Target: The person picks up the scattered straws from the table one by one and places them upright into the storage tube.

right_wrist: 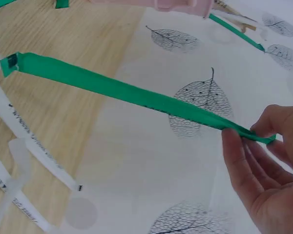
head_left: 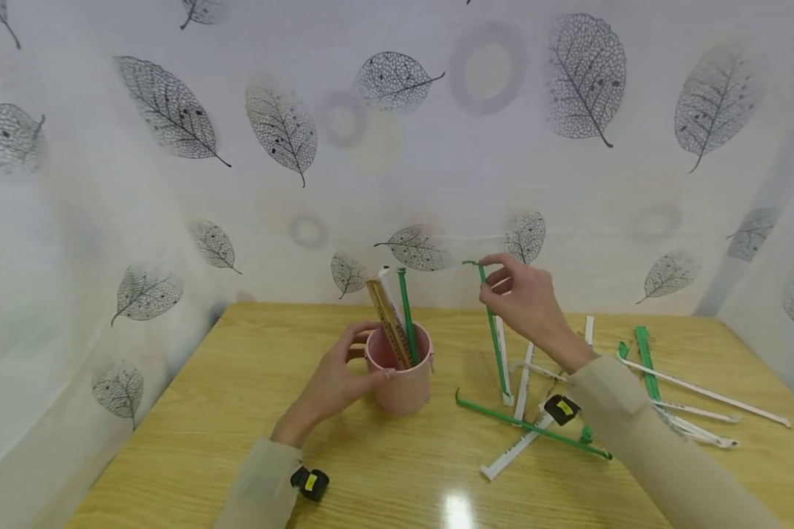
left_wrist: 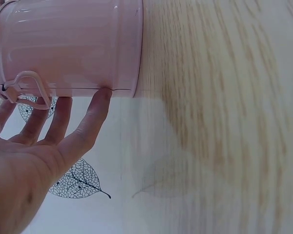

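My left hand [head_left: 334,378] grips a small pink pail [head_left: 403,393] round its rim and left side, thumb at the front. The pail, with small side handles, stands upright on the table. Brown strips [head_left: 389,323], a white one and a green one [head_left: 406,316] stick up out of it. Between thumb and fingers, my right hand [head_left: 523,301] pinches a long flat green straw wrapper [right_wrist: 122,92] near its upper end. It hangs slanting down to the right of the pail, small dark printing along its edge and its lower end folded.
White printed wrappers [head_left: 526,386] and green ones [head_left: 529,420] lie scattered and crossing on the wooden table [head_left: 238,411] under and around my right forearm. More white strips [head_left: 708,389] lie farther right. A leaf-patterned cloth [head_left: 437,162] hangs behind the table.
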Available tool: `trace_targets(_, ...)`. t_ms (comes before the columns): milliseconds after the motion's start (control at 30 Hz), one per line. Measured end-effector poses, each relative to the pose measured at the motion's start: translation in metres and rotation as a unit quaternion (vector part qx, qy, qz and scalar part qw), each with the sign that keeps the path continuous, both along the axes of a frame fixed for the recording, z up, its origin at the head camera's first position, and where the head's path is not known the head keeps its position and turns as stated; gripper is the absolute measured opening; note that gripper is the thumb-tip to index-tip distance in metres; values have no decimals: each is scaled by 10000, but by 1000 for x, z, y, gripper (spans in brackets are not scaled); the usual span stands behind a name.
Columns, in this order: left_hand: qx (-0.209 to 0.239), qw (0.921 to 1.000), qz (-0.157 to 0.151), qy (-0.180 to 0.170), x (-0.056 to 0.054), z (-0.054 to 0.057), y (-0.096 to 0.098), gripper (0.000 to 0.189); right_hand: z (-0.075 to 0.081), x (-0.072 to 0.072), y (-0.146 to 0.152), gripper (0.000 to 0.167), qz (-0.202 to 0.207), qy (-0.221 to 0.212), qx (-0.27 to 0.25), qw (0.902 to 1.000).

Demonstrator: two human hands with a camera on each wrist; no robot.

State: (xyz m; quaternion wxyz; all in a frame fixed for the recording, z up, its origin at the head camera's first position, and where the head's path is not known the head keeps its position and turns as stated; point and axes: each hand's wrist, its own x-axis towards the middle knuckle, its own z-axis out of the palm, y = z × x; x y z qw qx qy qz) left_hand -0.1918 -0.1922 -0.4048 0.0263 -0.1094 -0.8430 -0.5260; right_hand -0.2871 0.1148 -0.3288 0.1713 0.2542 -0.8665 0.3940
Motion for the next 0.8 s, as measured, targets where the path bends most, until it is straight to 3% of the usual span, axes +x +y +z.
trace_targets(133,6,10000,-4,-20,1,1,0,73,7,4,-1,33,48,802,-147,9967)
trace_targets(233,4,10000,-18,-18,0,1,0,73,10,8,0,31,103,1173,-341,9925)
trace_targets(800,-104,9999,76,-67,1,1,1,73,47,24,-13,34,797,2257,-1142,9642)
